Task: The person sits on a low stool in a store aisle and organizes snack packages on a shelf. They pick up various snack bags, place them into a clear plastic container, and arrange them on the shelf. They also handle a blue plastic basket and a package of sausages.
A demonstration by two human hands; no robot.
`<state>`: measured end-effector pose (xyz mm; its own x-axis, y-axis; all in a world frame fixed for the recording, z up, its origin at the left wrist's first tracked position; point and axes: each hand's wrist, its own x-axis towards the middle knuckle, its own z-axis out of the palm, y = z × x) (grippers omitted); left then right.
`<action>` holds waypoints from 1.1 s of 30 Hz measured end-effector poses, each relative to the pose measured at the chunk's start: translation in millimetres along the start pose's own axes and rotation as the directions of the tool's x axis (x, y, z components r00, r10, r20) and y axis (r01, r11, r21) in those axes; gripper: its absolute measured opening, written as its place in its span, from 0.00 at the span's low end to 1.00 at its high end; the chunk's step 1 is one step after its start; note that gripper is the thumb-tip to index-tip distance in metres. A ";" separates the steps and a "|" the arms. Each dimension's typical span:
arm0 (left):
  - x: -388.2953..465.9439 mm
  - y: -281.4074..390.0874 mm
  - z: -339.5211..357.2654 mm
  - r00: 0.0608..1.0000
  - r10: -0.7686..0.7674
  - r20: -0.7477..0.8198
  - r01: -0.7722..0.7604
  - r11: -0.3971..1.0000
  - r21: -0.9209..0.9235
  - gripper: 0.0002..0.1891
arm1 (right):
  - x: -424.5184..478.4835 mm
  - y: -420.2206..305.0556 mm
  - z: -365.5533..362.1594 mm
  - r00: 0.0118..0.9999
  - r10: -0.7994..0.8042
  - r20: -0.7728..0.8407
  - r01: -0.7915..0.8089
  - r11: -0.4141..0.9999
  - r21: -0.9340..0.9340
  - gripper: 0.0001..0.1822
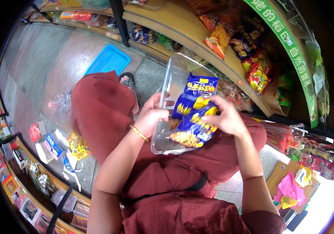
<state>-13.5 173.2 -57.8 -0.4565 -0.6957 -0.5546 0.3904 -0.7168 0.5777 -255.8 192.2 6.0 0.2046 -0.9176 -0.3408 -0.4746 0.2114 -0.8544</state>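
Note:
A clear plastic bin point(167, 84) rests tilted over my lap, and my left hand point(152, 112) grips its left rim. Blue snack packets with yellow lettering lie in it, one point(202, 83) near the far end. My right hand point(225, 115) has its thumb and fingers on another blue snack packet point(193, 131) over the near part of the bin. Beneath that one, a further blue packet shows in part. The palm side of my right hand is hidden.
Wooden shelves point(161, 20) with bagged snacks point(219, 38) curve close beyond the bin. A blue plastic basket point(108, 60) stands on the tiled floor. Opened cartons point(54, 143) and yellow packets point(79, 145) lie at the left, near a lower shelf point(26, 152). Pink cloth or plastic point(289, 190) lies at lower right.

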 end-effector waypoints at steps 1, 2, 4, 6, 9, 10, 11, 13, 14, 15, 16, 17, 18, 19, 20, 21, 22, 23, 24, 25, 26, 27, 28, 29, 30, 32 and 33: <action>0.0 -0.7 2.0 1.000 0.002 -0.030 -0.001 1.000 0.023 0.35 | 3.6 -8.8 -14.2 0.996 0.065 -0.055 -0.059 0.993 0.101 0.22; -1.2 3.4 2.8 0.998 -0.009 -0.060 0.012 0.999 0.042 0.36 | 9.9 -5.2 -35.7 0.994 -0.017 -0.109 0.015 1.000 -0.018 0.20; -1.1 5.1 1.9 0.996 0.006 -0.085 -0.004 1.000 0.026 0.36 | 20.9 -12.8 -75.1 0.956 0.006 -0.294 0.018 0.997 0.079 0.20; -0.7 4.8 -1.3 0.993 0.023 -0.117 -0.023 1.000 0.005 0.37 | 40.8 -14.7 -115.4 0.931 0.005 -0.365 0.053 0.987 0.149 0.22; 0.1 7.4 4.1 0.994 0.035 -0.108 -0.034 0.999 0.014 0.38 | 74.5 10.5 -176.0 0.883 0.001 -0.470 0.035 0.997 0.067 0.26; 0.9 8.4 7.4 0.994 0.029 -0.101 -0.028 1.000 0.012 0.38 | 89.6 28.9 -197.3 0.849 -0.061 -0.525 0.019 0.996 -0.085 0.28; 1.5 8.8 8.8 0.996 0.026 -0.087 -0.025 1.000 0.005 0.38 | 104.0 48.0 -212.6 0.814 -0.128 -0.567 -0.008 0.973 -0.232 0.30; -0.2 9.6 6.0 0.996 0.022 -0.085 -0.023 1.000 -0.007 0.38 | 131.5 62.3 -201.3 0.625 -0.427 -0.653 -0.175 0.739 -0.651 0.32; -1.1 10.1 7.6 0.996 0.021 -0.086 -0.022 1.000 -0.010 0.38 | 136.4 67.9 -196.8 0.568 -0.484 -0.665 -0.193 0.708 -0.680 0.35; -2.3 10.7 8.2 0.995 0.021 -0.096 -0.022 1.000 -0.011 0.38 | 141.2 70.5 -187.5 0.509 -0.518 -0.687 -0.264 0.666 -0.698 0.37; -2.9 11.7 8.5 0.994 0.021 -0.103 -0.023 1.000 -0.013 0.39 | 141.2 70.4 -175.2 0.447 -0.556 -0.701 -0.337 0.621 -0.708 0.39; -2.4 12.2 8.1 0.994 0.021 -0.106 -0.023 1.000 -0.016 0.39 | 139.5 70.3 -163.0 0.384 -0.594 -0.707 -0.411 0.575 -0.707 0.41; -1.8 12.2 8.5 0.994 0.020 -0.105 -0.022 1.000 -0.019 0.39 | 134.0 67.6 -152.1 0.367 -0.462 -0.807 -0.514 0.623 -0.590 0.51; -2.0 11.4 7.5 0.994 0.017 -0.111 -0.020 0.999 -0.025 0.39 | 131.1 66.0 -134.6 0.420 -0.402 -0.813 -0.538 0.611 -0.581 0.53; -2.3 11.5 6.6 0.993 0.023 -0.113 -0.027 0.999 -0.035 0.40 | 128.9 64.3 -116.1 0.470 -0.339 -0.815 -0.562 0.597 -0.572 0.56; -3.0 12.1 6.3 0.994 0.025 -0.105 -0.030 0.999 -0.044 0.40 | 126.7 63.5 -105.5 0.511 -0.272 -0.816 -0.592 0.576 -0.563 0.58; -3.0 12.7 7.9 0.996 0.026 -0.090 -0.030 0.998 -0.051 0.40 | 124.3 73.9 -102.9 0.584 -0.255 -0.771 -0.555 0.567 -0.608 0.62; -2.9 12.9 9.3 0.997 0.017 -0.078 -0.022 0.998 -0.058 0.40 | 126.3 85.7 -102.9 0.610 -0.290 -0.737 -0.516 0.561 -0.648 0.59; -3.4 13.8 9.4 0.997 0.017 -0.079 -0.022 0.998 -0.065 0.40 | 130.2 85.6 -104.3 0.624 -0.331 -0.708 -0.470 0.566 -0.678 0.56; -3.7 14.0 9.0 0.997 0.017 -0.080 -0.023 0.997 -0.074 0.40 | 133.2 85.0 -106.1 0.635 -0.372 -0.677 -0.421 0.568 -0.707 0.54; -3.6 13.4 8.4 0.997 0.014 -0.076 -0.020 0.997 -0.075 0.40 | 135.2 83.6 -110.7 0.646 -0.439 -0.625 -0.361 0.546 -0.756 0.52; -4.0 12.7 8.1 0.997 0.014 -0.075 -0.020 0.997 -0.078 0.40 | 136.7 82.8 -118.2 0.652 -0.504 -0.566 -0.295 0.520 -0.802 0.51; -4.5 12.2 7.8 0.997 0.013 -0.075 -0.019 0.997 -0.081 0.40 | 137.5 82.6 -124.2 0.652 -0.567 -0.504 -0.228 0.487 -0.843 0.49; -4.9 11.9 7.4 0.997 0.016 -0.080 -0.022 0.996 -0.081 0.40 | 138.1 83.1 -128.3 0.642 -0.587 -0.493 -0.197 0.495 -0.846 0.49; -4.8 11.5 7.1 0.996 0.018 -0.083 -0.025 0.996 -0.083 0.40 | 138.3 83.6 -131.8 0.632 -0.607 -0.482 -0.167 0.500 -0.849 0.48; -4.8 12.3 8.4 0.996 0.018 -0.088 -0.025 0.997 -0.079 0.39 | 136.3 87.3 -133.3 0.649 -0.605 -0.461 -0.134 0.505 -0.852 0.45; -5.8 14.7 9.4 0.995 0.016 -0.094 -0.023 0.997 -0.074 0.39 | 133.8 90.2 -129.6 0.692 -0.568 -0.446 -0.166 0.476 -0.864 0.44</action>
<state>-12.7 167.2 -40.5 -0.3734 -0.7085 -0.5989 0.4588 -0.7021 0.5446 -382.1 44.8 -65.8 0.0296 -0.9053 0.4238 -0.9992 -0.0378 -0.0111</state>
